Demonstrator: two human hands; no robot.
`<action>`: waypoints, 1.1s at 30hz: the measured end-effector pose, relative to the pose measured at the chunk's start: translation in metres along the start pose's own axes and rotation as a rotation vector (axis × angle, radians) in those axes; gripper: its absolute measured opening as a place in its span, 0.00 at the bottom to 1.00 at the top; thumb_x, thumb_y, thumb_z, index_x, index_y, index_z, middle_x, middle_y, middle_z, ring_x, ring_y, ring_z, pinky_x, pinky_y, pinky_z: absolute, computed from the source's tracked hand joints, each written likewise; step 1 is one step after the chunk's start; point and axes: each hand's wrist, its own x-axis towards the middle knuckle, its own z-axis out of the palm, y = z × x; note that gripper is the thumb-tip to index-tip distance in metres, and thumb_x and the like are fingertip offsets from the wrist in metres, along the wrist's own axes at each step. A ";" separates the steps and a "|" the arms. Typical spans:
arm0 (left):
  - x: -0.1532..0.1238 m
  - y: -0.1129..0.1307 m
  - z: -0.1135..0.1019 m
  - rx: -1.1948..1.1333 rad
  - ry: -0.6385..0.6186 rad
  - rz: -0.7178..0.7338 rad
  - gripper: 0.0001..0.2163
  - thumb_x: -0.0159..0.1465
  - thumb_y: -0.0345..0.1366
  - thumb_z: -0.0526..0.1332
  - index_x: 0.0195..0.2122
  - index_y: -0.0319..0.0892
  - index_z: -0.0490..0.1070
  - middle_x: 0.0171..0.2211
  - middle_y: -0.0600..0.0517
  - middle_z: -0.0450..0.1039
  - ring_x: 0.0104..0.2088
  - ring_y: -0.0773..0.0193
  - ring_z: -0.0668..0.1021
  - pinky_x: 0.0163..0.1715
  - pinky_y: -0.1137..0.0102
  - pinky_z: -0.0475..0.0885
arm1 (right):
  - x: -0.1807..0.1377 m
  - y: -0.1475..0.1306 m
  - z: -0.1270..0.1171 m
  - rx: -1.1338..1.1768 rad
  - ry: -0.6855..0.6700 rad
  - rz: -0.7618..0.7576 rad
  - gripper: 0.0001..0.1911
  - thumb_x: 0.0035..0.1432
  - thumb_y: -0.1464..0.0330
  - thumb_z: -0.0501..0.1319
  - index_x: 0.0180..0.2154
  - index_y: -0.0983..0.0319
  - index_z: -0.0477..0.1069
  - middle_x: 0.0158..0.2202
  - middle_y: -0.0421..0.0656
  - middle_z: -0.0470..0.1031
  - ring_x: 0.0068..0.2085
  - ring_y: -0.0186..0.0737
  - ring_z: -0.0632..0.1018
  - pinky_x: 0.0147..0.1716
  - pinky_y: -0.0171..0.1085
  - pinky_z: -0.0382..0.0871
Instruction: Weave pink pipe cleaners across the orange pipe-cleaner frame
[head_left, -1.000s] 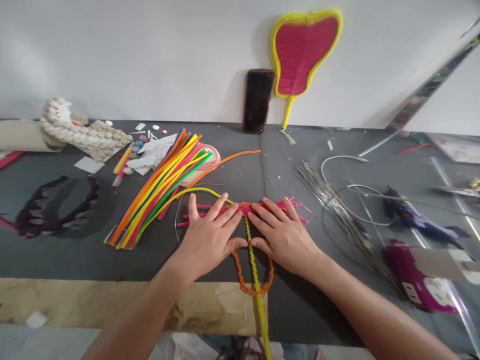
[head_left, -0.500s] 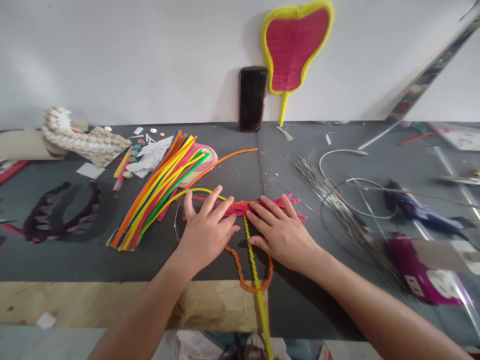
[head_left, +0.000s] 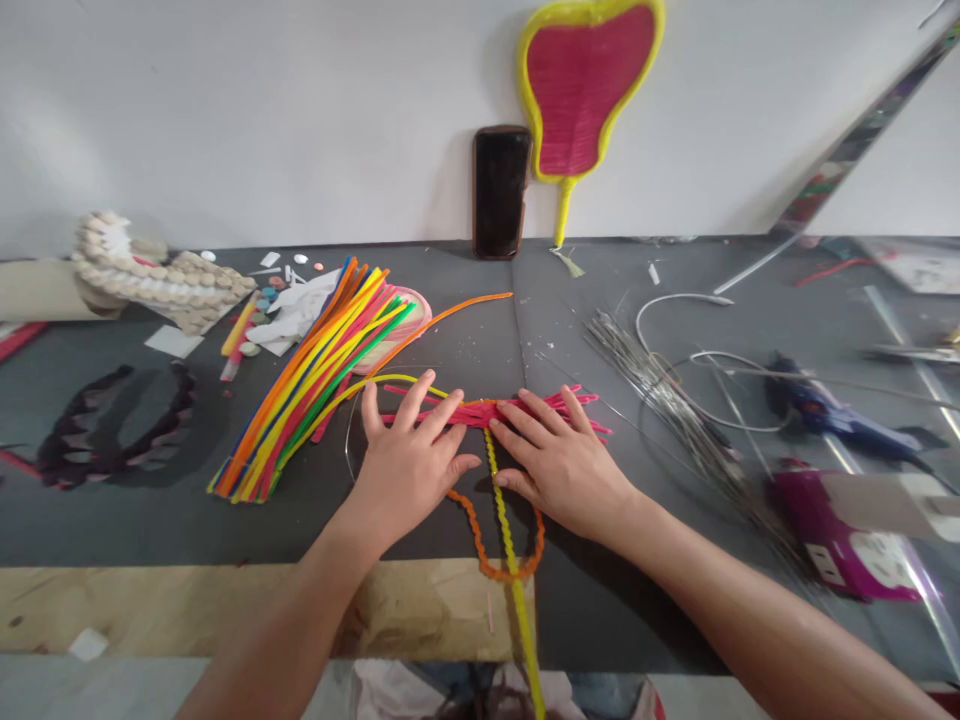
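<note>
My left hand [head_left: 411, 455] lies palm down with fingers spread over the left end of a bundle of pink pipe cleaners [head_left: 480, 412]. Opposite it, my right hand [head_left: 559, 455] rests flat across the bundle's right part, fingers stretched out. An orange pipe cleaner ties round the bundle's middle, and a crimped orange loop [head_left: 475, 535] hangs toward me. Through that loop runs a yellow pipe cleaner [head_left: 519, 600], wavy near the bundle and straight lower down. A fanned bunch of coloured pipe cleaners [head_left: 307, 390] lies left of my left hand.
A phone [head_left: 501, 192] and a pink fan with yellow edging [head_left: 589, 90] lean on the wall. Metal wires [head_left: 660, 385], a blue glue gun [head_left: 840, 415] and a purple power strip [head_left: 832, 535] lie right. A dark headband [head_left: 112, 430] and a beaded piece [head_left: 165, 280] sit left.
The view has shifted very slightly. Both hands stay spread on the pink bundle, with the left fingers moved only a little.
</note>
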 end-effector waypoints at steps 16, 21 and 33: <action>-0.001 0.006 0.007 -0.019 -0.020 0.002 0.16 0.70 0.40 0.53 0.56 0.45 0.69 0.57 0.46 0.71 0.63 0.48 0.64 0.60 0.33 0.29 | 0.001 -0.001 0.000 0.042 -0.003 0.023 0.27 0.66 0.53 0.52 0.60 0.58 0.66 0.63 0.45 0.65 0.64 0.55 0.62 0.63 0.64 0.46; 0.000 0.007 0.009 -0.004 -0.060 0.007 0.18 0.69 0.42 0.53 0.57 0.46 0.68 0.60 0.47 0.68 0.64 0.46 0.61 0.59 0.31 0.28 | 0.001 0.000 0.002 0.031 0.005 0.018 0.27 0.66 0.52 0.51 0.59 0.57 0.66 0.63 0.44 0.66 0.65 0.55 0.61 0.64 0.62 0.45; -0.003 0.010 0.004 0.012 -0.047 0.029 0.18 0.69 0.44 0.53 0.57 0.48 0.69 0.59 0.48 0.69 0.65 0.44 0.61 0.58 0.28 0.33 | 0.000 -0.001 0.001 0.007 -0.016 0.020 0.26 0.66 0.54 0.52 0.60 0.58 0.65 0.63 0.45 0.65 0.65 0.54 0.61 0.63 0.64 0.47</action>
